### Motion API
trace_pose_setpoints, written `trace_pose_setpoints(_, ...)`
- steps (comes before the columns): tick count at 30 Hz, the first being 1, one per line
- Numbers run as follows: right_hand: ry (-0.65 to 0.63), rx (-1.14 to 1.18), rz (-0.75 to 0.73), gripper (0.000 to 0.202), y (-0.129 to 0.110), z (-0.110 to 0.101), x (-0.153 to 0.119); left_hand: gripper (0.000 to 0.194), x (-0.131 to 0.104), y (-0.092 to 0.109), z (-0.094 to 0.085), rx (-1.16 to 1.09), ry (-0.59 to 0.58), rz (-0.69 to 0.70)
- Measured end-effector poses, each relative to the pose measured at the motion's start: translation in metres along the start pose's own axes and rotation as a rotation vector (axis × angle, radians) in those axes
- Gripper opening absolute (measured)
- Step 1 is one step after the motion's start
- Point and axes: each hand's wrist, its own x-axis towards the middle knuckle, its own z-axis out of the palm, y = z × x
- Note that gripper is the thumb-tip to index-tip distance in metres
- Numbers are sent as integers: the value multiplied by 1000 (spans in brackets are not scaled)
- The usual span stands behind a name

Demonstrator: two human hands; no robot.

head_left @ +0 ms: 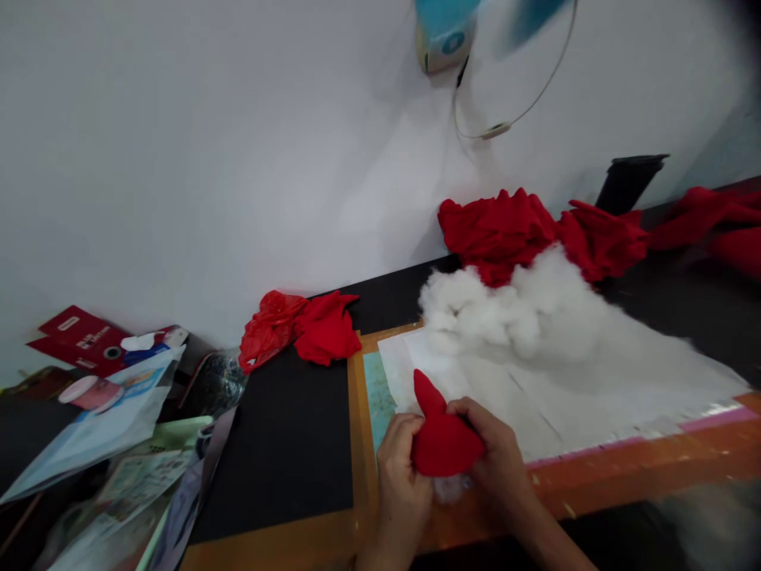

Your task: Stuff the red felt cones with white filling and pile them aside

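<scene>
Between my two hands is a red cloth piece (pixel 447 446), rounded and plump, with one pointed ear-like tip sticking up. My left hand (pixel 397 468) is closed on its left side, thumb on top. My right hand (pixel 496 444) grips the right edge, its fingers partly hidden behind the cloth. A small tuft of white stuffing (pixel 450 488) shows just below the piece. Beyond my hands, a large heap of white fluffy stuffing (pixel 523 309) lies on a white sheet (pixel 571 404) over the table.
Red cloth piles (pixel 502 230) lie along the wall behind the stuffing. A smaller red cloth (pixel 326 329) sits beside a red plastic bag (pixel 270 325). At the left are a red box (pixel 83 341), a pink-and-white roll (pixel 92 393) and a green tray (pixel 178 432) holding papers.
</scene>
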Motion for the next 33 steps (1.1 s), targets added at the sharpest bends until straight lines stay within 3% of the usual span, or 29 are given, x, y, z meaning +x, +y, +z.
trace_pose_setpoints(4,95,-124,-148,36,12,3,-1,13,-1,-2,-2,20,118,-111)
trace_pose_setpoints(6,84,-123,-163,40,13,4,0,16,0,-5,-3,11,176,-182)
trace_pose_setpoints(10,-46,53,4,45,6,6,-2,26,0,-12,-5,-72,269,-276)
trace_pose_setpoints(13,-63,114,83,40,3,4,-9,28,-5,-14,-3,-132,330,-290)
trace_pose_setpoints(15,-20,102,79,29,6,0,-10,31,-9,-12,0,-176,247,-237)
trace_pose_setpoints(18,50,122,63,24,8,-10,-6,45,-13,-5,0,-378,33,-222)
trace_pose_setpoints(21,54,130,2,19,5,-16,0,61,-3,6,-3,-703,68,-473)
trace_pose_setpoints(24,23,93,-110,17,1,-11,2,64,12,20,-1,-884,94,-730)
trace_pose_setpoints(27,89,1,-159,17,1,-3,2,54,22,32,10,-882,78,-774)
trace_pose_setpoints(30,143,-82,-118,20,2,-3,3,49,25,34,20,-925,224,-810)
trace_pose_setpoints(33,196,-156,-240,21,2,-8,0,41,32,26,18,-1058,357,-946)
